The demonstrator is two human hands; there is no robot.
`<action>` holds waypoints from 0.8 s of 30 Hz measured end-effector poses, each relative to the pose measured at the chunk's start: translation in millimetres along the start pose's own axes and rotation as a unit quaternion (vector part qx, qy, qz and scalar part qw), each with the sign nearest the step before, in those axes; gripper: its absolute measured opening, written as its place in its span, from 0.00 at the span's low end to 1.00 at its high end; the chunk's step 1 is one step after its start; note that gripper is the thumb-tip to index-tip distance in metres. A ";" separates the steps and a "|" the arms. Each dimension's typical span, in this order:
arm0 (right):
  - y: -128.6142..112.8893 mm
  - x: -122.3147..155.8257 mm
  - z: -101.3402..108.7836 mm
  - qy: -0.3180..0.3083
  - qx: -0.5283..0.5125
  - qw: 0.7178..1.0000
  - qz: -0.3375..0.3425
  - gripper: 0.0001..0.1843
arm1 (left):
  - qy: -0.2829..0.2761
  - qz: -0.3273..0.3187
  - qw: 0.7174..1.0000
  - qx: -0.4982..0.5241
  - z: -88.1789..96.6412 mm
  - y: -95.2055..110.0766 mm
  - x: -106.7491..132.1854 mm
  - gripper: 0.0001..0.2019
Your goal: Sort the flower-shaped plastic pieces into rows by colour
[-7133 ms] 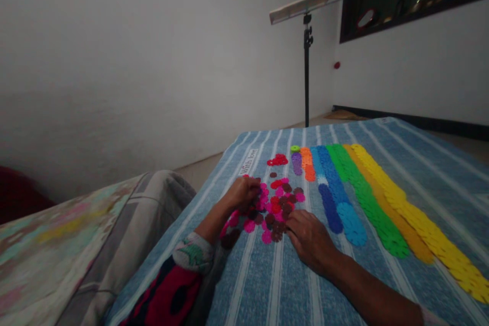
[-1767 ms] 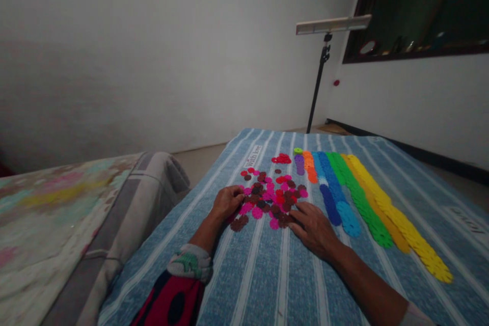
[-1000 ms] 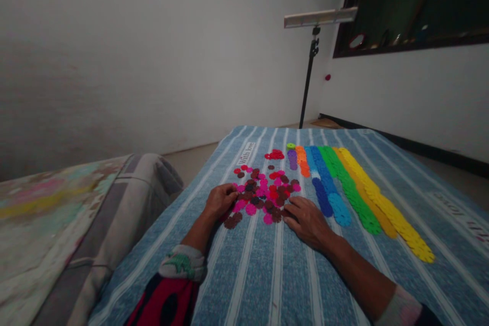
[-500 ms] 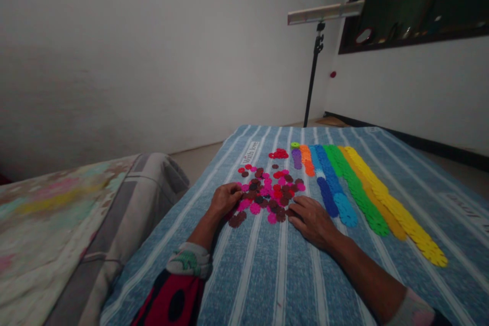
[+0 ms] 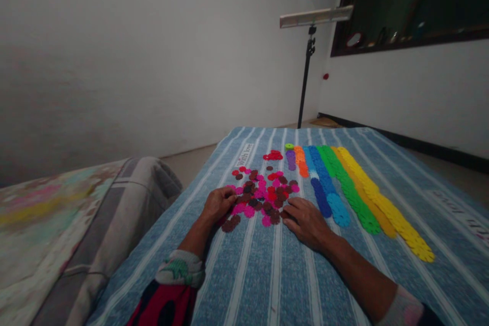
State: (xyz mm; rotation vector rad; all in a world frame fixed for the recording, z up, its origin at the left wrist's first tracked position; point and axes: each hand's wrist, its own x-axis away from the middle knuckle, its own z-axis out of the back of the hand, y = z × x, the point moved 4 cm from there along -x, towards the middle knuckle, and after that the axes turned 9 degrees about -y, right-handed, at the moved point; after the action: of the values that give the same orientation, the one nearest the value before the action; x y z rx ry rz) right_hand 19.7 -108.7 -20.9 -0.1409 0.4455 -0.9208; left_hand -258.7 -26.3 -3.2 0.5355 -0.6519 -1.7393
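Note:
A loose pile of pink, brown and red notched plastic discs (image 5: 263,194) lies on the striped blue cloth (image 5: 260,285). My left hand (image 5: 219,204) is at the pile's left edge, fingers curled together over the discs; what they pinch, if anything, is hidden. Just below its fingertips sit a few brown discs (image 5: 231,223). At the pile's right edge rests my right hand (image 5: 305,220), fingers slightly bent and apart, fingertips beside brown discs and nothing visibly held.
Overlapping rows of yellow discs (image 5: 393,214), green discs (image 5: 349,191), blue discs (image 5: 324,178) and orange discs (image 5: 301,162) run along the right. A small red group (image 5: 273,155) sits behind the pile. A covered surface (image 5: 126,204) stands left; a lamp stand (image 5: 305,71) rises beyond.
The whole view has shifted slightly, so everything appears a little further left. Both hands stay at the two sides of the pile, with hardly any movement against the discs.

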 end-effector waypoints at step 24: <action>-2.0 -0.3 1.8 -0.010 0.000 1.000 -0.006 0.01 | -0.006 -0.004 1.000 -0.008 1.4 5.5 3.1 0.12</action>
State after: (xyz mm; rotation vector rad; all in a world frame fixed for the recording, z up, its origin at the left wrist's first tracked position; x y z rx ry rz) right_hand 18.8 -109.8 -18.6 -0.1536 0.4263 -0.9312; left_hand -256.4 -30.2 1.5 0.5177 -0.6444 -1.7558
